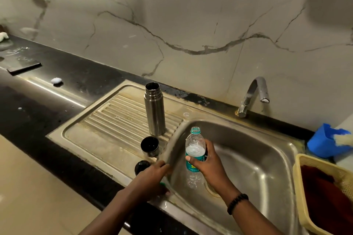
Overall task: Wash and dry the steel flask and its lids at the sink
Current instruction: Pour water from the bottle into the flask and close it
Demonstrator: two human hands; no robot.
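Observation:
The open steel flask (154, 109) stands upright on the ribbed drainboard (118, 118). In front of it sits its cup lid (150, 146), mouth up, and a black stopper lid (141, 166) lies nearer the counter edge. My right hand (207, 160) grips a clear plastic bottle (194, 150) with a teal label, uncapped and upright over the sink basin (257, 158). My left hand (152, 176) rests on the sink's front left rim beside the stopper, with a small green cap (163, 183) peeking out under it; whether the fingers hold the cap is unclear.
A chrome tap (254, 95) stands behind the basin, no water running. A blue holder with a sponge (326, 143) and a yellow basket holding a dark red cloth (324, 194) are at the right. A dark flat phone-like object (23, 67) lies on the black counter at left.

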